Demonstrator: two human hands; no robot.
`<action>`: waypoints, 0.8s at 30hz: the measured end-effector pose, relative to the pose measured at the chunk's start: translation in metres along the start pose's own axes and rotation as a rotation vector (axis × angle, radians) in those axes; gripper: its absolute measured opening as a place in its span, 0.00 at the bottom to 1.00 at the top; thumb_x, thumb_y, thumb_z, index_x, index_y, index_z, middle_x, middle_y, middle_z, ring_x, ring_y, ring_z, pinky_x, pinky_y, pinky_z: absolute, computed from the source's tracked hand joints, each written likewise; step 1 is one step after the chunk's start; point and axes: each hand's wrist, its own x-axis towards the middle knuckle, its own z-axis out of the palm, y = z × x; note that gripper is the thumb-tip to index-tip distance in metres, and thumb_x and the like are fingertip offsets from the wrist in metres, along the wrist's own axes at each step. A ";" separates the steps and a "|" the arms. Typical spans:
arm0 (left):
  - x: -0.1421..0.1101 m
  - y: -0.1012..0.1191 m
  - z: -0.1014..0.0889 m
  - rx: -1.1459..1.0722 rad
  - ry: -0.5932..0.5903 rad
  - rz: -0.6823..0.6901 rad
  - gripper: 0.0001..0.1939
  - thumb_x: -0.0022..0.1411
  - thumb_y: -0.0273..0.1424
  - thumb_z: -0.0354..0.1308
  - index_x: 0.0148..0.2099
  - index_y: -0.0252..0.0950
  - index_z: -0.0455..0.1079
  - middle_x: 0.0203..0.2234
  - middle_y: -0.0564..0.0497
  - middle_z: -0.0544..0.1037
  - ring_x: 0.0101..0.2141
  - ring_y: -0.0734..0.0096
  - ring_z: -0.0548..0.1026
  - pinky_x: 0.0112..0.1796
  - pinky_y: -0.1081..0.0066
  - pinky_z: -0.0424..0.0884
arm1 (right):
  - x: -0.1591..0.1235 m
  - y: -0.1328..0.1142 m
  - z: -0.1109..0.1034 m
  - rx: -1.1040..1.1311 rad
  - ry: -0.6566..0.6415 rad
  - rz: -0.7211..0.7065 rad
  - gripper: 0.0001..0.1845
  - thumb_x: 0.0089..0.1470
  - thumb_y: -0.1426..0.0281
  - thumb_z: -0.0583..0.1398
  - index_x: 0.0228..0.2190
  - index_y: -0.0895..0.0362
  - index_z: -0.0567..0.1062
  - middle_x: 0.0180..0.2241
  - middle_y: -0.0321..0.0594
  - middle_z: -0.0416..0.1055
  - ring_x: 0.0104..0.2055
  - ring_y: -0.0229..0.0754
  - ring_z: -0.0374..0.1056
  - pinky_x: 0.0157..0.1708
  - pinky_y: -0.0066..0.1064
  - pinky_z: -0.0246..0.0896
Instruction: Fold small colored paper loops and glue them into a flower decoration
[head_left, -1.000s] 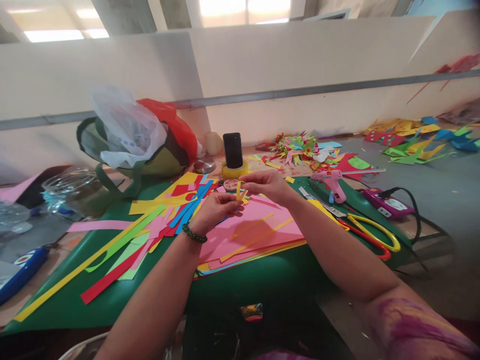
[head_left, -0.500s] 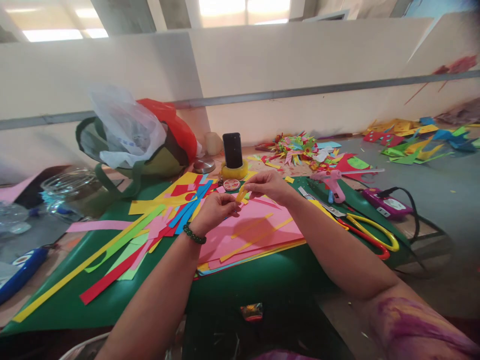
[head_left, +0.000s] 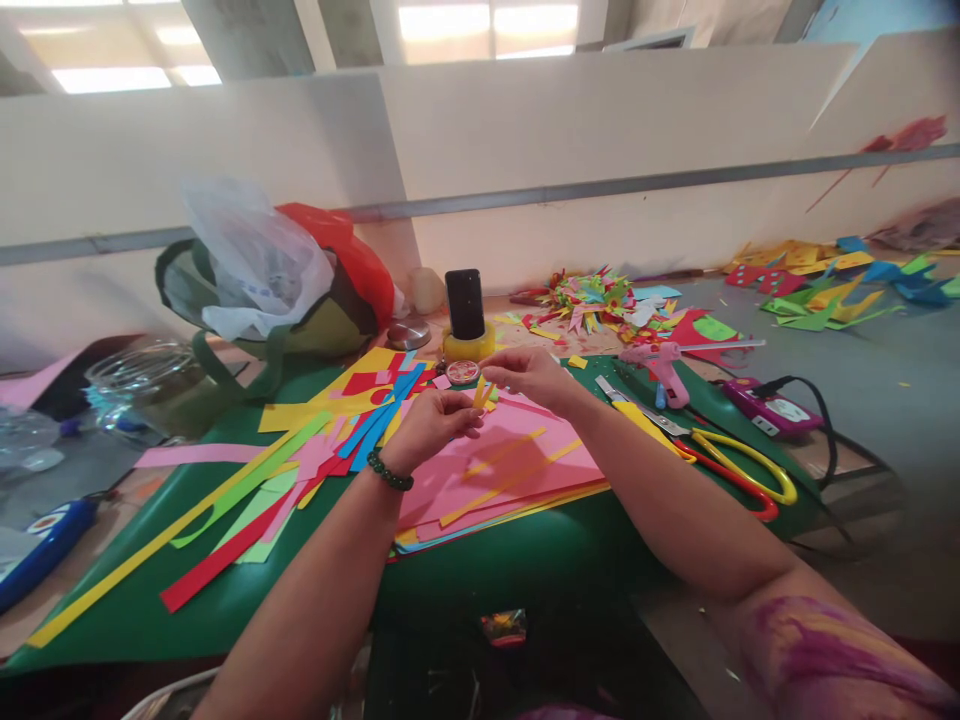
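Observation:
My left hand [head_left: 437, 425], with a bead bracelet at the wrist, pinches the lower end of a small yellow paper strip [head_left: 481, 391]. The upper end of that strip is between the fingertips of my right hand [head_left: 536, 378]. Both hands hover over a stack of pink paper [head_left: 499, 470], where thin yellow strips [head_left: 517, 482] lie slantwise. Left of the stack, cut paper strips in blue [head_left: 386, 415], red [head_left: 232, 560] and green [head_left: 274, 480] overlap on the green mat [head_left: 480, 580]. How the held strip is folded is too small to tell.
Scissors [head_left: 739, 470] with red and yellow handles and a pink glue gun [head_left: 664, 368] lie at the right. A purple power strip [head_left: 772, 408] sits beyond them. A phone [head_left: 465, 303] stands upright in a yellow tape roll [head_left: 469, 342]. At the left are a bag [head_left: 322, 310] and a glass jar [head_left: 150, 385].
Both hands stay almost in place on the yellow strip. My right fingers have shifted slightly, and more of the strip shows between the hands. The camera view has moved a little.

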 end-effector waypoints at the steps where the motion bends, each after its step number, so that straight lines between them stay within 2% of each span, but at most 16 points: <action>1: 0.000 0.000 0.000 0.007 0.000 -0.003 0.08 0.51 0.31 0.66 0.26 0.32 0.73 0.20 0.51 0.77 0.25 0.72 0.78 0.30 0.73 0.74 | 0.000 0.001 0.002 -0.010 -0.001 -0.011 0.22 0.40 0.51 0.67 0.25 0.59 0.78 0.20 0.33 0.68 0.25 0.34 0.62 0.23 0.25 0.53; 4: 0.000 -0.001 0.001 0.013 -0.006 0.000 0.07 0.51 0.31 0.65 0.26 0.32 0.74 0.20 0.51 0.78 0.24 0.72 0.77 0.29 0.73 0.74 | 0.000 0.005 0.006 -0.044 0.043 -0.005 0.22 0.39 0.52 0.67 0.17 0.59 0.73 0.16 0.32 0.62 0.23 0.34 0.61 0.22 0.26 0.50; 6: 0.000 0.000 0.001 0.000 -0.013 0.002 0.08 0.51 0.32 0.66 0.27 0.32 0.74 0.20 0.50 0.78 0.24 0.71 0.78 0.30 0.72 0.75 | 0.000 0.005 0.007 -0.048 0.064 -0.001 0.23 0.40 0.51 0.66 0.17 0.59 0.71 0.17 0.33 0.62 0.24 0.35 0.61 0.22 0.27 0.51; 11: -0.002 0.004 -0.001 -0.043 -0.028 -0.016 0.13 0.48 0.37 0.69 0.26 0.32 0.74 0.21 0.50 0.78 0.26 0.70 0.78 0.32 0.71 0.75 | 0.001 0.001 0.004 0.042 0.046 0.043 0.28 0.46 0.44 0.61 0.30 0.58 0.76 0.29 0.39 0.73 0.30 0.37 0.67 0.26 0.27 0.59; 13: -0.002 0.005 -0.001 -0.053 -0.034 -0.018 0.14 0.47 0.38 0.70 0.27 0.32 0.74 0.21 0.49 0.78 0.26 0.70 0.78 0.31 0.71 0.75 | 0.001 0.000 0.003 0.053 0.045 0.034 0.30 0.44 0.43 0.61 0.32 0.58 0.77 0.30 0.39 0.73 0.31 0.37 0.67 0.27 0.26 0.59; 16: -0.001 0.004 -0.001 -0.041 -0.045 -0.013 0.15 0.46 0.39 0.70 0.28 0.31 0.75 0.23 0.48 0.79 0.25 0.70 0.78 0.30 0.71 0.75 | 0.001 0.001 0.007 0.018 0.054 0.001 0.27 0.38 0.47 0.66 0.23 0.59 0.74 0.21 0.33 0.65 0.25 0.34 0.61 0.23 0.26 0.52; 18: -0.001 0.003 -0.001 -0.033 -0.053 -0.015 0.15 0.46 0.39 0.70 0.28 0.31 0.75 0.23 0.48 0.79 0.25 0.69 0.78 0.30 0.70 0.75 | 0.000 0.003 0.011 -0.017 0.117 -0.008 0.27 0.36 0.47 0.67 0.15 0.58 0.68 0.15 0.29 0.55 0.21 0.31 0.55 0.21 0.26 0.46; 20: 0.000 0.002 0.000 -0.029 -0.055 -0.019 0.15 0.46 0.39 0.70 0.28 0.31 0.75 0.23 0.48 0.79 0.26 0.69 0.78 0.31 0.70 0.75 | 0.000 0.005 0.014 -0.055 0.181 -0.021 0.30 0.36 0.46 0.66 0.12 0.57 0.62 0.13 0.27 0.49 0.19 0.30 0.49 0.20 0.27 0.42; 22: -0.001 0.003 0.000 -0.028 -0.052 -0.014 0.16 0.46 0.40 0.70 0.28 0.32 0.75 0.22 0.49 0.79 0.26 0.69 0.78 0.30 0.71 0.74 | 0.001 0.005 0.014 -0.057 0.188 -0.037 0.30 0.37 0.44 0.65 0.14 0.57 0.65 0.14 0.28 0.52 0.19 0.30 0.50 0.20 0.27 0.44; 24: -0.001 0.003 -0.001 -0.039 -0.046 -0.005 0.17 0.46 0.41 0.70 0.28 0.32 0.74 0.22 0.49 0.79 0.26 0.69 0.78 0.31 0.71 0.74 | 0.002 0.004 0.011 -0.015 0.178 -0.048 0.31 0.40 0.41 0.62 0.21 0.58 0.71 0.19 0.32 0.62 0.22 0.32 0.56 0.21 0.26 0.50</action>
